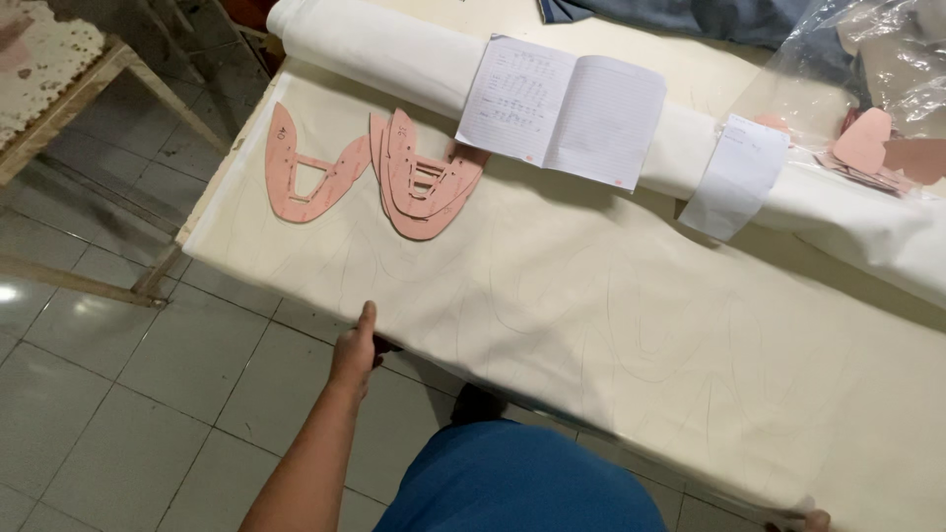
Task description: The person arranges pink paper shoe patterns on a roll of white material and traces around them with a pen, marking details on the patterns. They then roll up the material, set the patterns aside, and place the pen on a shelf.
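The left hand (353, 347) has a closed grip on the near edge of a cream fabric sheet (591, 315) spread over the table, thumb on top. The right hand (814, 518) is barely visible at the bottom right edge of the same sheet; its grip cannot be told. Keeping both edges level would likely hold the faint traced outlines flat. Beyond lie pink cardboard shoe patterns (419, 182), an open notebook (562, 108) on a fabric roll (394, 49), and a clear plastic bag (867, 79) holding more pink pieces.
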